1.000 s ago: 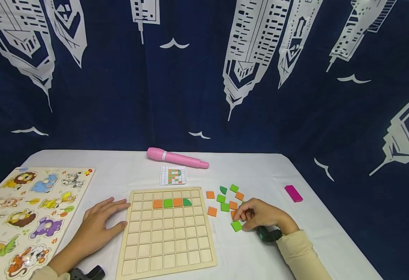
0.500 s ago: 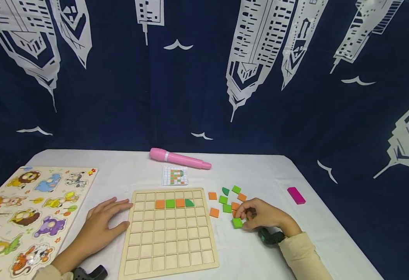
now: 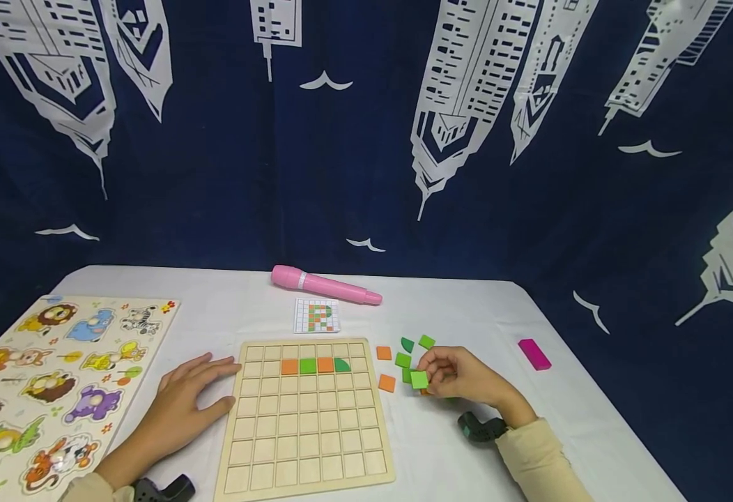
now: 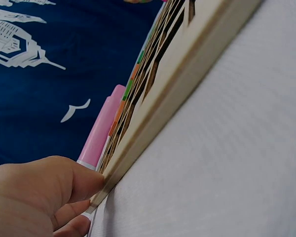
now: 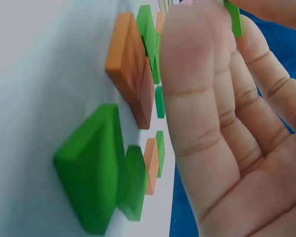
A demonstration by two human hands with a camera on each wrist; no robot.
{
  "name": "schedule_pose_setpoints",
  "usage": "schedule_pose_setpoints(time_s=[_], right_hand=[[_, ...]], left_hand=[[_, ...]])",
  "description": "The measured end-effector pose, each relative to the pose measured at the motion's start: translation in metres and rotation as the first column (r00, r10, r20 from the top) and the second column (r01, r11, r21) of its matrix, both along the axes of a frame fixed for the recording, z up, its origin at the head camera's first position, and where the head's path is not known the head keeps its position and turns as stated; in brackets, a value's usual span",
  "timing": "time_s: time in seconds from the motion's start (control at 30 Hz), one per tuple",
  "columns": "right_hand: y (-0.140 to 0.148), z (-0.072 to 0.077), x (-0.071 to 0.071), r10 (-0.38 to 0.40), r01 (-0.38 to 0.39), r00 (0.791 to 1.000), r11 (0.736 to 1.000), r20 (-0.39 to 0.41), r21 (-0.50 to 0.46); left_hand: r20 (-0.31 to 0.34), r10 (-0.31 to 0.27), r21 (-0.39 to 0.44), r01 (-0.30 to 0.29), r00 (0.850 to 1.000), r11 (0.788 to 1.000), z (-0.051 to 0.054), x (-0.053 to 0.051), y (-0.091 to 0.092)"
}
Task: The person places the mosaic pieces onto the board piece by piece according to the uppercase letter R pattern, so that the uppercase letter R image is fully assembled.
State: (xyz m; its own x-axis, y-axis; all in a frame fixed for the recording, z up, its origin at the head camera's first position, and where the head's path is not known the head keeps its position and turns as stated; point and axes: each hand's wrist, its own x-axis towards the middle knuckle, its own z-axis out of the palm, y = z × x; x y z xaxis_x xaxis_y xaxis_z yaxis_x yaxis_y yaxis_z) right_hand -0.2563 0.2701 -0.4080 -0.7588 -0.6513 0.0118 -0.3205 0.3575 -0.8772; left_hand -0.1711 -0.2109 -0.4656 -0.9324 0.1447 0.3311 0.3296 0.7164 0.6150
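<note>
My right hand pinches a green square tile between thumb and fingers, over the loose tiles right of the wooden grid board. In the right wrist view that held tile shows partly at the top between the fingertips of the hand. My left hand lies with spread fingers at the board's left edge; in the left wrist view the thumb of that hand touches the board's side. The board's second row holds an orange, a green, an orange and a dark green quarter-round tile.
A pattern card and a pink pen-like tube lie behind the board. An animal puzzle board lies at the left, a magenta block at the right. Several loose orange and green tiles lie beside the board.
My right hand has raised the green tile from the table and moved it slightly back and left, over the other tiles. The left hand keeps its place at the board, while the head view has shifted slightly.
</note>
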Motion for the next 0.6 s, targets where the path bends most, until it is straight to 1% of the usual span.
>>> schedule_pose_setpoints(time_s=[0.23,0.43,0.6], right_hand=[[-0.018,0.006,-0.001,0.005,-0.004,1.000,1.000,0.026,-0.016],[-0.039,0.007,-0.005,0.032,-0.032,0.999,0.999,0.001,-0.012],[-0.058,0.007,-0.007,0.047,-0.046,0.998,0.998,0.033,-0.034]], left_hand=[[-0.010,0.002,0.001,-0.001,1.000,1.000,0.001,0.001,0.000],[-0.009,0.001,-0.001,-0.001,1.000,1.000,0.000,0.000,0.000],[-0.003,0.003,-0.009,-0.003,1.000,1.000,-0.001,0.000,0.000]])
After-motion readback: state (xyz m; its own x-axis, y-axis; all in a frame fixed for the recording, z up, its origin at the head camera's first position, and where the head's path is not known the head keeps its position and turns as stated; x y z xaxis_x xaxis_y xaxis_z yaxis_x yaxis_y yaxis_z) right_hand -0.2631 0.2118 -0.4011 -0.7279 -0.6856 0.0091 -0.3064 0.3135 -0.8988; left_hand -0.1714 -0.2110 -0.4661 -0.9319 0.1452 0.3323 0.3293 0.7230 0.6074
